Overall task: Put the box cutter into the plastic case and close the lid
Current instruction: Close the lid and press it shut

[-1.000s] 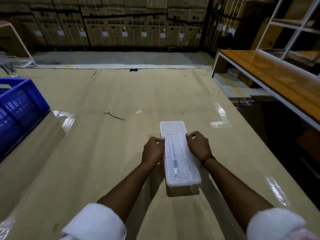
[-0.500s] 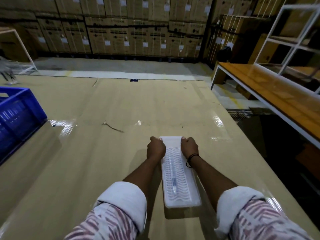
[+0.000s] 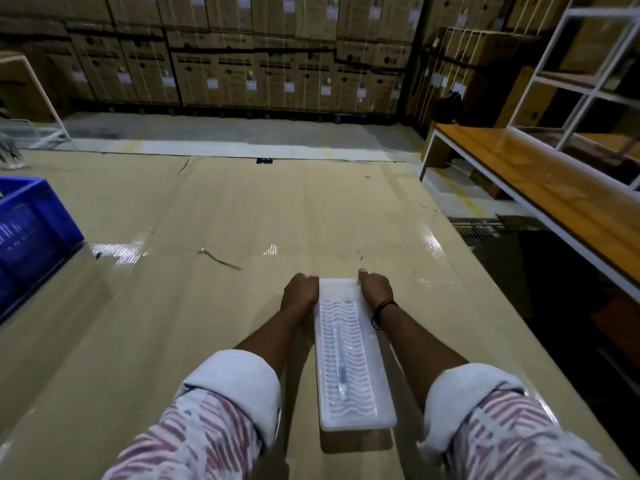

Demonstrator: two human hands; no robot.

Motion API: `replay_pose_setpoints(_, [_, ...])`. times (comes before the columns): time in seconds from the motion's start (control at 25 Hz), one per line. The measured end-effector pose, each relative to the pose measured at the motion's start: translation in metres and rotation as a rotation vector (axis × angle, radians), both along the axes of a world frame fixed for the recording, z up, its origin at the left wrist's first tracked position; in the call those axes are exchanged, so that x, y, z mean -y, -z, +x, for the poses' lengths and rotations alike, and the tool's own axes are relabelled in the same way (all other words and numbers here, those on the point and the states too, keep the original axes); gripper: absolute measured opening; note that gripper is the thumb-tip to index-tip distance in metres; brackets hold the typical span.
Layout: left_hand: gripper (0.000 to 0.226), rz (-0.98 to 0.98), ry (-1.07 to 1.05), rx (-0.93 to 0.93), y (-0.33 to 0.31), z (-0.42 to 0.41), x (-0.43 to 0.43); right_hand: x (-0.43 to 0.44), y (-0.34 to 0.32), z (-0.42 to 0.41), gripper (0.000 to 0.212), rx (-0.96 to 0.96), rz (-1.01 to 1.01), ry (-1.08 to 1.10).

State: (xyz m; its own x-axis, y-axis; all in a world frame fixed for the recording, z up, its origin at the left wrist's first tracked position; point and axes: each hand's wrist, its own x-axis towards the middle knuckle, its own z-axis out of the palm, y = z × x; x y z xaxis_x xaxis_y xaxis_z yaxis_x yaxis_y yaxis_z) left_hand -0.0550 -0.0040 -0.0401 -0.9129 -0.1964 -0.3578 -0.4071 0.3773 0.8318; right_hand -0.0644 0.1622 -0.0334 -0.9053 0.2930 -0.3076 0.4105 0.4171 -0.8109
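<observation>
A long translucent white plastic case (image 3: pixel 349 355) lies lengthwise on the cardboard-covered table, its wavy-ribbed lid down over it. Through the lid a slim box cutter (image 3: pixel 339 365) shows as a faint grey line along the middle. My left hand (image 3: pixel 300 295) grips the case's far left corner, fingers curled over the edge. My right hand (image 3: pixel 375 289), with a black band at the wrist, grips the far right corner. Both forearms run alongside the case, in rolled-up striped sleeves.
A blue plastic crate (image 3: pixel 31 223) stands at the table's left edge. A wooden bench (image 3: pixel 540 188) with a white frame and a white rack (image 3: pixel 588 84) stand to the right. Stacked cartons (image 3: pixel 263 64) line the back wall. The table's right edge drops to a dark floor.
Both hands slid from the middle of the case's long sides to its far corners. My arms stretched forward and the view tilted up. The case stayed in place.
</observation>
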Motion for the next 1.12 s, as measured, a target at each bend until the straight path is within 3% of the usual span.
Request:
replay_pose_setpoints(0.48, [0.057,0.023,-0.041,0.023,0.001,0.0,-0.009,0.002,0.005,0.004,0.052,-0.05,-0.01,0.081])
replay_pose_setpoints(0.68, [0.06,0.024,-0.048,-0.013,0.005,0.042,-0.004,0.0,0.005,0.051,0.051,-0.11,0.02,0.088])
replay_pose_setpoints(0.88, [0.049,-0.011,-0.039,-0.071,0.013,0.105,-0.01,-0.007,0.012,0.109,0.04,-0.174,0.064,0.066])
replay_pose_setpoints(1.12, [0.05,-0.019,-0.036,-0.131,0.009,0.127,-0.015,0.0,0.012,0.126,0.037,-0.258,0.092,0.066])
